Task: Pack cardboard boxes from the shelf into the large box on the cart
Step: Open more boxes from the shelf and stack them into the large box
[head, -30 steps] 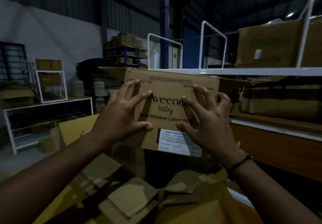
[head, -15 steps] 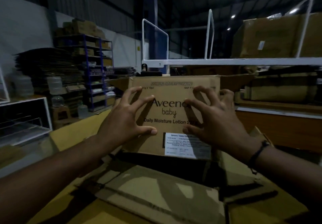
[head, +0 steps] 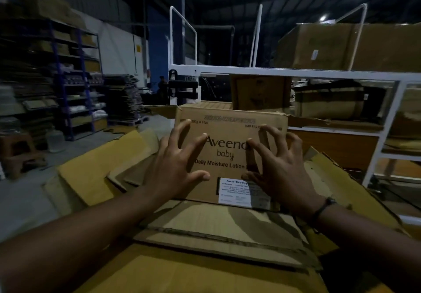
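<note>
A brown cardboard box printed "Aveeno baby Daily Moisture Lotion" (head: 230,133) stands upright at the far side of the large open box (head: 91,174) on the cart, its top flaps spread out. My left hand (head: 175,167) presses spread fingers on the left half of its near face. On the right half, my right hand (head: 282,169) presses with bent, spread fingertips just above the white label. Flattened cardboard pieces (head: 205,222) lie inside the large box below my wrists.
A white metal shelf (head: 296,72) stands right behind the box, with a big carton (head: 341,49) on its top and more cartons underneath. A blue rack (head: 75,76) with stock and stacked flat cardboard line the left wall. A stool (head: 18,153) and jar (head: 54,140) stand on the floor.
My view has swung to the right, so the blue rack slid left. The Aveeno box now sits lower against the large box's far side, with both hands still spread on its face.
</note>
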`<state>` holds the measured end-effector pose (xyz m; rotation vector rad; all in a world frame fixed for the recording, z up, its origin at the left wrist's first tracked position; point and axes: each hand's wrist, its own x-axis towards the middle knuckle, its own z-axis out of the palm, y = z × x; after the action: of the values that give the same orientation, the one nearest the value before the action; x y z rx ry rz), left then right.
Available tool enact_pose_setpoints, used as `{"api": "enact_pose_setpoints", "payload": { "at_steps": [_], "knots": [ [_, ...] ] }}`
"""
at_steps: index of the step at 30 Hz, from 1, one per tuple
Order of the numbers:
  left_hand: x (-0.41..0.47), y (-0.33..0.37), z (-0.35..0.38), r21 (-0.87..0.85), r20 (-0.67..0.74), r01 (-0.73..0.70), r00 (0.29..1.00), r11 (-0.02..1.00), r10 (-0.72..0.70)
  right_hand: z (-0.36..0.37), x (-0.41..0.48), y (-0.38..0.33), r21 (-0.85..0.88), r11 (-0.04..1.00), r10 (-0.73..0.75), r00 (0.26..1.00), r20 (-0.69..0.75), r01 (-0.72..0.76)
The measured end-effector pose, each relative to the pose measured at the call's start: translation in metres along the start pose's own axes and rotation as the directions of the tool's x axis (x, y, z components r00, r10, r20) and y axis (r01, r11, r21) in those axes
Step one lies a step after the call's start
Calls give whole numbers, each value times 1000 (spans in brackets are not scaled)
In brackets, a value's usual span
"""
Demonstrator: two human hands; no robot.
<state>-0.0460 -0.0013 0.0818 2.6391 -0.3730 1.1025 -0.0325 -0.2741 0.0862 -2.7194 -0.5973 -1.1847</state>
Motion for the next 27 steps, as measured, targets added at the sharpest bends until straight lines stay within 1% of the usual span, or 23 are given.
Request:
{"api": "enact_pose_setpoints", "payload": {
  "at_steps": [2,4,5,7,9,11,12,14,17,19,23,27],
  "knots": [
    [-1,-1,4,-12,-29,-19,999,1000,18,3,-5,-1,-6,1000,-7,998,-57,7],
    [-4,-1,7,-42,-52,-19,999,999,16,4,-11,-8,-9,1000,-19,997,-72,19],
    [-6,-2,8,-75,-57,3,998,997,-7,4,-17,-14,18,1000,14,998,-60,-13],
    [-18,-6,11,-183,-27,86,995,979,-93,6,-32,-26,125,982,146,989,-35,-141],
    [-37,-14,17,-261,52,166,986,951,-158,9,-48,-35,220,943,257,966,-13,-248],
    [-55,-19,21,-289,150,235,968,928,-199,14,-60,-38,321,887,344,939,18,-331],
    [-59,-21,23,-293,175,257,961,921,-212,15,-62,-39,368,855,378,925,38,-364],
    [-61,-20,23,-265,188,266,957,927,-221,17,-65,-39,408,820,407,910,77,-401],
    [-61,-16,20,-220,200,273,952,937,-231,18,-66,-38,347,822,430,892,141,-452],
    [-63,-15,19,-185,224,286,944,940,-243,18,-67,-38,346,802,458,873,166,-487],
    [-64,-21,18,-95,224,279,941,956,-253,20,-69,-41,363,778,496,856,146,-513],
    [-63,-17,17,-83,219,305,934,949,-282,21,-73,-45,372,751,533,833,144,-545]
  ]
}}
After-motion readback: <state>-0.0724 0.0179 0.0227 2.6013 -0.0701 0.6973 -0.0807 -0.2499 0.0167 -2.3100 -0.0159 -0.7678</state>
